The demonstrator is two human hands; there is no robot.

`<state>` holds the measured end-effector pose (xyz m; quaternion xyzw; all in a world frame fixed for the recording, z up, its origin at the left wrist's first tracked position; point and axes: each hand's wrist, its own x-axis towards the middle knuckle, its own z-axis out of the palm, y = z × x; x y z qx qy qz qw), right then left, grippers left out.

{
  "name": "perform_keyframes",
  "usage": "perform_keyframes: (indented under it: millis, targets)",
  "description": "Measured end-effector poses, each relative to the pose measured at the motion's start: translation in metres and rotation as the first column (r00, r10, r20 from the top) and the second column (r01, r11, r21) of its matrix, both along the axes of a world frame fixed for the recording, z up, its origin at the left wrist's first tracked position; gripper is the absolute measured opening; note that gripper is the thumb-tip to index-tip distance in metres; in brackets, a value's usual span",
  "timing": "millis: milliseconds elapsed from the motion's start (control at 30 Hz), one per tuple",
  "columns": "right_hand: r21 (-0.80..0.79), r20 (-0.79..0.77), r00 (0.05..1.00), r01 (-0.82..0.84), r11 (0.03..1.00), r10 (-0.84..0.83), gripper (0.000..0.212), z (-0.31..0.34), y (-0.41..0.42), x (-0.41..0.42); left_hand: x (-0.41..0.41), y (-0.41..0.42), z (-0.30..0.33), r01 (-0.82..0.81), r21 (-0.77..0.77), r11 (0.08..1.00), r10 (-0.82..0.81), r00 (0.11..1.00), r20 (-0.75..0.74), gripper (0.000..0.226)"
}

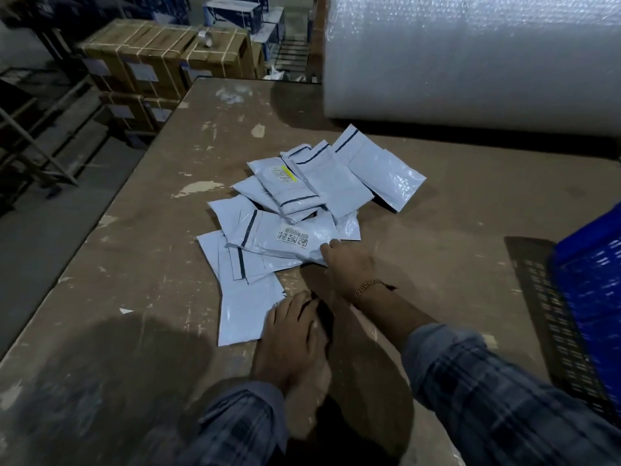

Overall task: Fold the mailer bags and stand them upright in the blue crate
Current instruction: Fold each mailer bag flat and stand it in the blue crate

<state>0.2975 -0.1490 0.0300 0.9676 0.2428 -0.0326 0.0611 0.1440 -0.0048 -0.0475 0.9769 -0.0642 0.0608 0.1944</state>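
Item 1. Left hand (289,341): lay nearest the tabletop's (134,297) near edge, palm down, fingers nearly straight, fingertips touching the right edge of the nearest mailer bag (245,314). It gripped nothing. That bag lay flat and unfolded, long axis running from near edge to far edge, directly left of the fingers.

Item 2. Right hand (346,264): reached farther in, bracelet (368,286) at the wrist, fingers curled onto the near right corner of the labelled mailer bag (285,235). Whether it pinched the corner or only pressed on it could not be told. This bag's long axis ran crosswise, left to right, on top of the others.

Item 3. Pile of mailer bags (319,183): loose, overlapping, about mid-tabletop, spreading toward the far right. Several appeared already folded; none stood upright.

Item 4. Blue crate (591,297): at the tabletop's right edge, well apart from the pile, on the right hand's side. Its inside was not visible.

Item 5. Bubble wrap roll (470,62): along the far right edge, behind the pile.

Item 6. Strapped cartons (161,58): beyond the far left corner, off the tabletop.

Judgement: the right hand was better placed to carry bags to the crate; bare tabletop lay between pile and crate, and toward the near edge for folding.
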Motion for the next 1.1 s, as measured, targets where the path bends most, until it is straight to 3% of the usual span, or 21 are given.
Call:
perform_keyframes:
  millis: [200,333,400,467,600,733,833,900,1000,1100]
  targets:
    - [0.107,0.101,0.992,0.066,0.992,-0.077,0.034,0.001,-0.027,-0.025,0.002,0.000,-0.007,0.005,0.050,0.999,-0.007,0.999,0.033,0.049]
    - [0.163,0.015,0.960,0.274,0.948,-0.280,0.025,0.002,-0.083,-0.068,-0.011,0.001,-0.016,-0.159,-0.024,0.987,0.161,0.970,0.181,0.048]
    - [0.186,-0.005,0.946,0.320,0.929,-0.324,0.023,-0.005,-0.118,-0.092,-0.016,0.001,-0.017,-0.152,0.022,0.988,0.139,0.942,0.305,0.046]
    - [0.231,-0.055,0.940,0.339,0.912,-0.336,0.023,-0.011,-0.146,-0.115,-0.014,-0.007,-0.008,-0.100,0.045,0.994,0.080,0.940,0.333,0.046]
    - [0.249,-0.088,0.948,0.319,0.914,-0.307,0.030,-0.017,-0.188,-0.163,0.005,-0.050,0.021,-0.039,-0.018,0.999,0.042,0.972,0.230,0.059]
    - [0.260,-0.154,0.915,0.401,0.878,-0.372,0.031,-0.015,-0.211,-0.195,0.023,-0.094,0.015,0.081,0.040,0.996,-0.082,0.996,0.027,0.070]
    - [0.364,-0.048,0.914,0.392,0.845,-0.404,0.036,-0.012,-0.212,-0.200,0.025,-0.103,-0.007,0.205,0.122,0.971,-0.197,0.978,-0.069,0.069]
    - [0.434,-0.004,0.909,0.378,0.818,-0.418,0.042,-0.019,-0.205,-0.192,0.021,-0.101,-0.013,0.261,0.186,0.947,-0.246,0.964,-0.099,0.066]
    - [0.438,-0.153,0.854,0.510,0.740,-0.498,0.059,-0.040,-0.184,-0.173,0.016,-0.097,-0.009,0.288,0.201,0.936,-0.271,0.957,-0.109,0.062]
    - [0.371,-0.130,0.884,0.464,0.805,-0.450,0.067,-0.062,-0.169,-0.161,0.017,-0.094,-0.009,0.300,0.190,0.935,-0.285,0.953,-0.103,0.060]
